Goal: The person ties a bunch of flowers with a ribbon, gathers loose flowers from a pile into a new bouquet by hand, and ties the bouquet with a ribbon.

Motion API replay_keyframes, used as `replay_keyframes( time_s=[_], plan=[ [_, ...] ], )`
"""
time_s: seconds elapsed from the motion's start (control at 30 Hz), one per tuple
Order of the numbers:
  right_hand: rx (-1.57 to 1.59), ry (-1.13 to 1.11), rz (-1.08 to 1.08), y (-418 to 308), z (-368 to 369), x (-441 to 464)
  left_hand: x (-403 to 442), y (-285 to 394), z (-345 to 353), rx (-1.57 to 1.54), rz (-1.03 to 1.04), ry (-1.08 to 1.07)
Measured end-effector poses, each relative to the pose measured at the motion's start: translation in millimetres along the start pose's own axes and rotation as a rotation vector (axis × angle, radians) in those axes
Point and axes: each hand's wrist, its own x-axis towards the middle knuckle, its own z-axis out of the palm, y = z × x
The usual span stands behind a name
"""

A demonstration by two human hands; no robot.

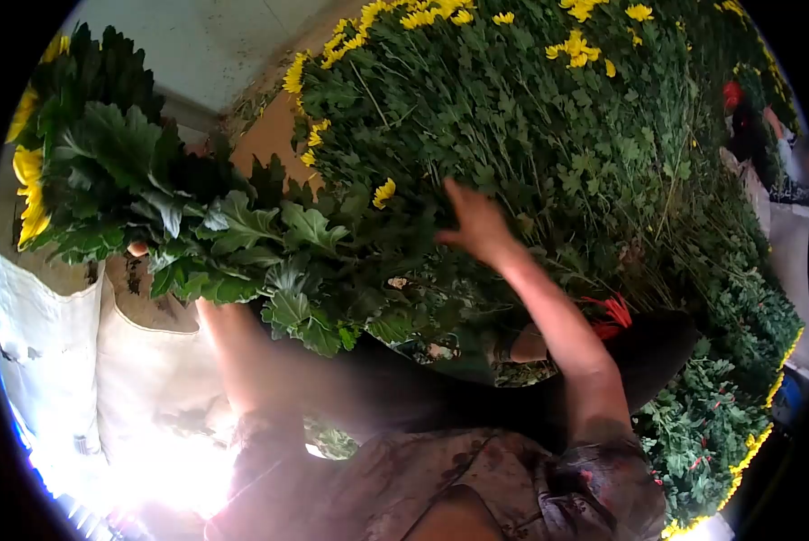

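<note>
My left hand is mostly hidden under leaves, with one fingertip (137, 248) showing. It is closed around a thick bunch of yellow chrysanthemums (125, 149), whose blooms face the left edge and whose leafy stems run right across my lap. My right hand (481, 224), slightly blurred, reaches over the large heap of chrysanthemums (512, 117) with its thumb and fingers spread. Nothing shows in it, and I cannot tell whether it touches the stems. One yellow bloom (383, 193) lies between the bunch and my right hand.
Red ties (613, 311) lie by my dark-trousered knee (657, 352). More chrysanthemums (702, 442), with yellow heads along the edge, are stacked at lower right. Pale sacking (152, 361) hangs at left. Another person (787, 149) is partly visible at far right.
</note>
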Motion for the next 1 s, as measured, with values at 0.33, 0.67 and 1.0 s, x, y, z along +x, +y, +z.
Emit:
replay_keyframes(
  time_s=[0.33,0.67,1.0],
  plan=[
    [-0.245,-0.147,0.104,33,95,25,4,-4,-1,0.03,-0.002,0.03],
    [-0.295,0.159,0.293,78,-125,50,-7,-14,-1,0.011,-0.008,0.049],
    [-0.101,0.291,-0.135,71,41,28,-11,-25,2,0.011,-0.02,0.04]
  ],
)
